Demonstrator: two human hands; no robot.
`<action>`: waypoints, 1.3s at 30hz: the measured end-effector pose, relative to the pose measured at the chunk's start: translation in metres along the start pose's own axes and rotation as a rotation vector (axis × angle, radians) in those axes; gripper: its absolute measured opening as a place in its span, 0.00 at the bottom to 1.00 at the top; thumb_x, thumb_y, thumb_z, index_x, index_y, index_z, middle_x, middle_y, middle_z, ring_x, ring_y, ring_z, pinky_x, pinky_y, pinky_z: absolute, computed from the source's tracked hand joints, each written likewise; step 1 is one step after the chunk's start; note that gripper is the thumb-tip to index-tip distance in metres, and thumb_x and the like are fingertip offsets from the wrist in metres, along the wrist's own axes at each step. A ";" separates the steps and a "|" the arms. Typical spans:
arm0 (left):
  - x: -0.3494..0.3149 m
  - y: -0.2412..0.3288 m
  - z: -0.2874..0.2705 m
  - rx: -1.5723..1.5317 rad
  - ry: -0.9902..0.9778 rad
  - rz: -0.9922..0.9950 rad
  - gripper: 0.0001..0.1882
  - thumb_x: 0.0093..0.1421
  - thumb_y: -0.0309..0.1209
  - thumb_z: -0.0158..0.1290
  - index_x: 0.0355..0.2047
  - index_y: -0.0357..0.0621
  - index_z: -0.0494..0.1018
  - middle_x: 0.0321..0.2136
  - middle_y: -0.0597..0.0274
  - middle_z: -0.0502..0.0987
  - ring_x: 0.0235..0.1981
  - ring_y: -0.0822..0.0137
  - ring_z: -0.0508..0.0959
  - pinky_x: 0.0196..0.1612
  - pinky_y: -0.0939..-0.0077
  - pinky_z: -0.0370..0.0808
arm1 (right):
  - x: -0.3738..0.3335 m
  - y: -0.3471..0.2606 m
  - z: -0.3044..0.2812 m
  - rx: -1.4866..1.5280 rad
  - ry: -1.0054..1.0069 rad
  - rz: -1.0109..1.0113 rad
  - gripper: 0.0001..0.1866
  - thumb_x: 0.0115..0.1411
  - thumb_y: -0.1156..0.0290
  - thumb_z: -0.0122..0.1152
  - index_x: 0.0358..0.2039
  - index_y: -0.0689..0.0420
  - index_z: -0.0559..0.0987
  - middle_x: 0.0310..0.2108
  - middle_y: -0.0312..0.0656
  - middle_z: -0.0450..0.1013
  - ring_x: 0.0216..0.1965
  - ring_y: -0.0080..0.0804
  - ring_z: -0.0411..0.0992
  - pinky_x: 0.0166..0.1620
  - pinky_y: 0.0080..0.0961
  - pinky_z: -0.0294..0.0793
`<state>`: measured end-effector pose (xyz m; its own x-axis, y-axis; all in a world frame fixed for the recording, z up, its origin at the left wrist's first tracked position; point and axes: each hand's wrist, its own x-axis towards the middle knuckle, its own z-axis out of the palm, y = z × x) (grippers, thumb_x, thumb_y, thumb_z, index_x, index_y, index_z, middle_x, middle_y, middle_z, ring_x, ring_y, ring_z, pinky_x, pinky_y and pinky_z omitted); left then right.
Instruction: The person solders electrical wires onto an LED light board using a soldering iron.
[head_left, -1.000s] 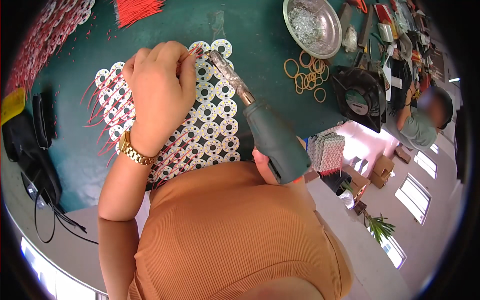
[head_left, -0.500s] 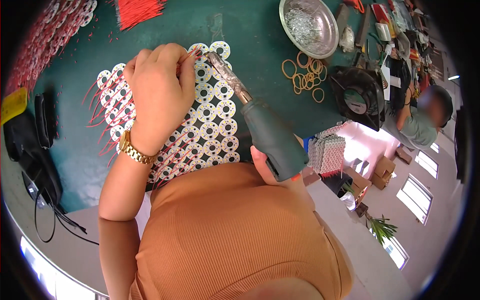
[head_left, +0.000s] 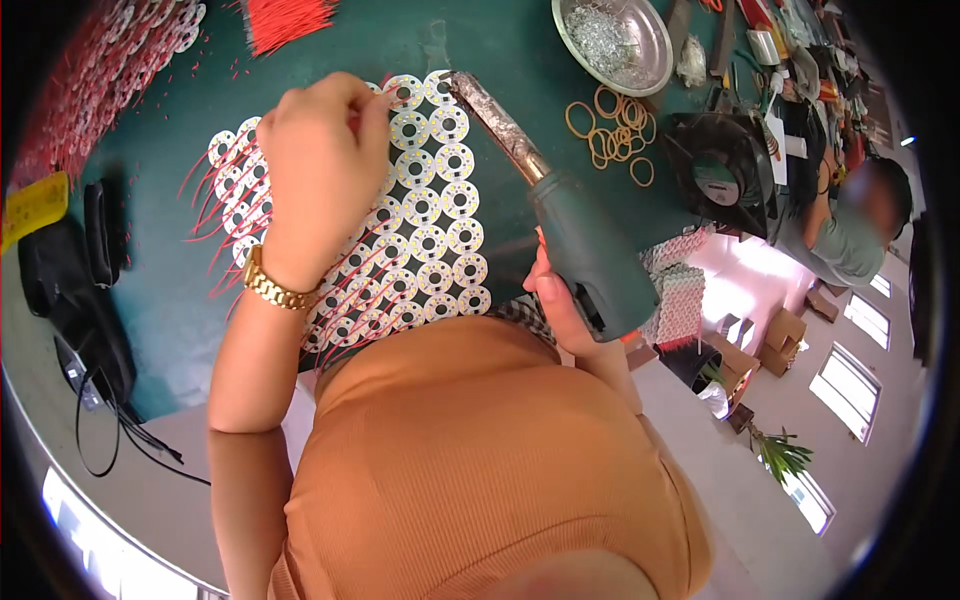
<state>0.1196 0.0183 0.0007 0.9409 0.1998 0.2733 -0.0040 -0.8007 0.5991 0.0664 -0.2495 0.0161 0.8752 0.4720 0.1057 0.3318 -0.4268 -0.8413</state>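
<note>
Rows of round white LED boards [head_left: 422, 207] with centre holes lie on the green table; red wires [head_left: 205, 215] run across many of them on the left and near sides. My left hand [head_left: 325, 165], a gold watch [head_left: 272, 283] on its wrist, hovers over the far part of the rows. Its thumb and fingers are pinched together, with a bit of red wire showing at the fingertips. My right hand [head_left: 562, 305] is wrapped round the dark green soldering gun [head_left: 590, 255]. The gun's stained metal tip is at the far right corner board [head_left: 440, 88].
At the back right stand a metal bowl [head_left: 650, 55] of clear small pieces, rubber bands [head_left: 620, 130] and a black fan [head_left: 720, 180]. A red wire bundle [head_left: 290, 22] and piled wired boards [head_left: 110, 75] lie far left. Black pouches [head_left: 75, 290] lie left. Another person [head_left: 855, 235] sits right.
The soldering gun's tip has shifted right, away from my left fingertips, to the corner board. My left hand has lifted slightly, and less red wire shows at its fingers.
</note>
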 end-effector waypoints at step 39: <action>-0.008 0.002 -0.010 -0.115 -0.117 -0.230 0.09 0.62 0.31 0.57 0.27 0.40 0.74 0.12 0.58 0.70 0.12 0.60 0.70 0.19 0.65 0.63 | 0.032 -0.023 0.010 0.046 0.019 0.046 0.16 0.49 0.77 0.70 0.39 0.59 0.78 0.34 0.43 0.76 0.28 0.36 0.76 0.33 0.24 0.76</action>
<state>0.1083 0.0204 0.0073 0.9542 0.2971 0.0360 0.1818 -0.6709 0.7189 0.0829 -0.2172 0.0334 0.8961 0.4373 0.0759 0.2745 -0.4116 -0.8691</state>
